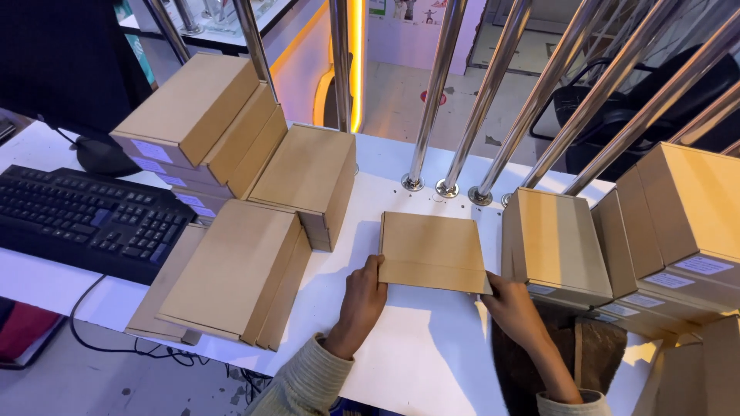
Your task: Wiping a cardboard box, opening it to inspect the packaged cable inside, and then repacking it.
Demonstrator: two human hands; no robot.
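A flat, folded brown cardboard box (432,248) lies on the white table (416,347) in front of me. My left hand (361,302) grips its near left corner, thumb on top of the card. My right hand (510,305) holds the near right corner, right beside a closed brown box (553,240). Both hands rest low on the table.
Several closed brown boxes with white labels are stacked at the left (231,154) and at the right (678,223). A black keyboard (85,219) sits at the far left. Slanted steel poles (493,92) rise behind the flat box.
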